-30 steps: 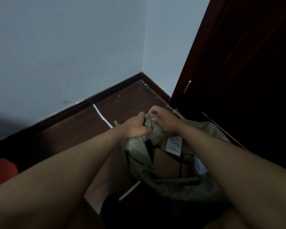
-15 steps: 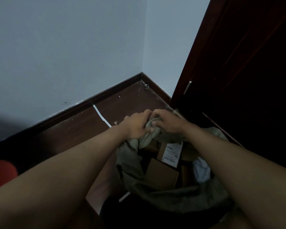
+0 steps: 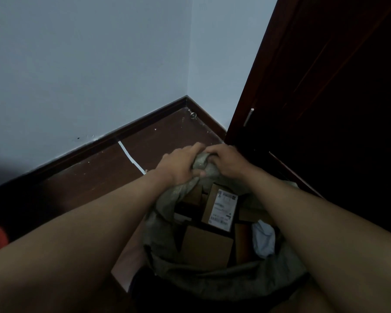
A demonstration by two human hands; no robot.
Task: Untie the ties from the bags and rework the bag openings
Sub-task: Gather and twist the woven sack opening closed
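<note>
Gripping the far rim of an open grey-green bag (image 3: 203, 283), both hands bunch its cloth between them.

Head view: the left hand (image 3: 178, 166) curls round a gathered wad of the bag's rim, thumb across the near side of the wad; the right hand (image 3: 228, 163) clutches the same wad from the other side, fingers bent over its top, so the two hands almost touch with the cloth between them. The bag stands on the dark wooden floor (image 3: 88, 177), and its mouth gapes below the hands, nearer the person. Inside the bag lie cardboard boxes (image 3: 207, 247), one box with a white printed label (image 3: 224, 208), and something white (image 3: 263, 240) at the bag's right side. Left of the bag a white strip (image 3: 131, 158) lies on the floor; right of it stands a dark door (image 3: 325, 109). Whether any tie is on the bag cannot be told.
</note>
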